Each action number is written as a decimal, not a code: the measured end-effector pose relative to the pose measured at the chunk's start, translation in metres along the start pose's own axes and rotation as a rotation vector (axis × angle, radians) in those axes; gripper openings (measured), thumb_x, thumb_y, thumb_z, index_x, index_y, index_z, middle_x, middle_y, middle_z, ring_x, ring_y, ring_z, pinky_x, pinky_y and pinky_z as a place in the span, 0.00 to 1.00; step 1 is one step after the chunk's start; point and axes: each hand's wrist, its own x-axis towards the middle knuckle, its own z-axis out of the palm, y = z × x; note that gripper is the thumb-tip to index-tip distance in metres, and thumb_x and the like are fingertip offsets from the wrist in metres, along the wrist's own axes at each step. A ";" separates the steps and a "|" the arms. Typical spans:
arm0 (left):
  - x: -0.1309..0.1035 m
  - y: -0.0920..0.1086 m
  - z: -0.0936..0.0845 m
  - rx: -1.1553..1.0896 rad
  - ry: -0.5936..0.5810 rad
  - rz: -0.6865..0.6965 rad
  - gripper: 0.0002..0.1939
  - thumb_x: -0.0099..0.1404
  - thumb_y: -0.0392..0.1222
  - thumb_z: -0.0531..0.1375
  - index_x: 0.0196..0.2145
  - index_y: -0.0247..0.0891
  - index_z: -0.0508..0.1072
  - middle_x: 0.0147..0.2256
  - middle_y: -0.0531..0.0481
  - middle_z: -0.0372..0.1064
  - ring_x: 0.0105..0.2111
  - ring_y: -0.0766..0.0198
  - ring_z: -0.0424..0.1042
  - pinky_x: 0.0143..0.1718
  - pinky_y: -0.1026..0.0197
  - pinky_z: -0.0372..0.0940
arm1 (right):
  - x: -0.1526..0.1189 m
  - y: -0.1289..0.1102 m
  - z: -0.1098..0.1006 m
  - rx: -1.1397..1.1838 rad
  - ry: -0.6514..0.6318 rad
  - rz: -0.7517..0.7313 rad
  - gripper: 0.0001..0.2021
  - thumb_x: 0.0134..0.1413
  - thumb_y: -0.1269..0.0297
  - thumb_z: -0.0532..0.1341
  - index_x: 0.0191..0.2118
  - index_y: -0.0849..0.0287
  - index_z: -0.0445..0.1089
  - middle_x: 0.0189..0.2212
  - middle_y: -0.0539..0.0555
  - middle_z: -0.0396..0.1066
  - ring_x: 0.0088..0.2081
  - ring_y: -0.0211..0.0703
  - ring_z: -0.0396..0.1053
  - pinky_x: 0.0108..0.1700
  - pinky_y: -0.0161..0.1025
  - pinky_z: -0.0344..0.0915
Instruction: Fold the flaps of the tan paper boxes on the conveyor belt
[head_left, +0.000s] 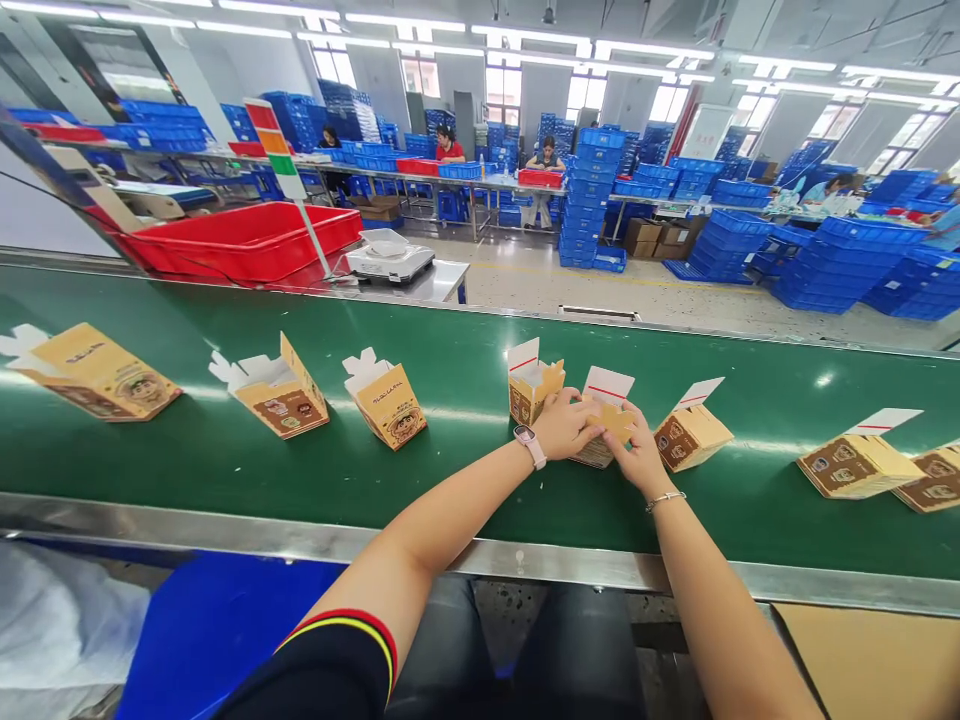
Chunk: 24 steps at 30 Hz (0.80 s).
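Observation:
On the green conveyor belt, a small printed carton (615,420) stands between my two hands, its white lid flap with a red strip raised at the back. My left hand (564,425), below a pink watch, has its fingers bent over the left side and tan tabbed flap of this carton. From the right, my right hand (637,448) pinches the same flap. The carton's lower front is partly hidden by my hands. Close to my left hand is another carton (526,390) with its flaps up. Right of my right hand sits a carton (691,438) with only its lid flap raised.
Open-flapped cartons (390,405) stand along the green belt (465,480) to the left; others (855,465) are to the right. Behind the belt are a red bin (247,240), a scale (390,258) and a signal post (277,150). Blue crate stacks (592,195) and seated people are farther back.

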 end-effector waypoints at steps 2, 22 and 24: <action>0.005 0.006 0.002 0.027 -0.002 -0.052 0.12 0.66 0.42 0.53 0.42 0.43 0.75 0.45 0.45 0.73 0.51 0.48 0.59 0.54 0.43 0.49 | 0.000 -0.006 0.002 0.044 0.062 0.032 0.25 0.46 0.37 0.59 0.35 0.56 0.75 0.50 0.60 0.66 0.51 0.55 0.66 0.55 0.50 0.62; 0.039 0.032 0.042 -0.178 0.117 -0.245 0.15 0.63 0.45 0.58 0.21 0.38 0.63 0.28 0.48 0.69 0.45 0.52 0.63 0.51 0.48 0.56 | 0.011 -0.010 -0.027 0.317 0.336 0.497 0.26 0.30 0.43 0.69 0.32 0.58 0.70 0.36 0.56 0.73 0.42 0.51 0.69 0.40 0.42 0.68; 0.036 0.036 0.045 -0.144 0.107 -0.211 0.19 0.64 0.45 0.56 0.17 0.37 0.61 0.27 0.48 0.69 0.45 0.53 0.63 0.51 0.49 0.56 | 0.006 -0.008 -0.032 0.287 0.354 0.488 0.23 0.32 0.45 0.69 0.30 0.58 0.70 0.38 0.55 0.73 0.43 0.50 0.68 0.42 0.41 0.67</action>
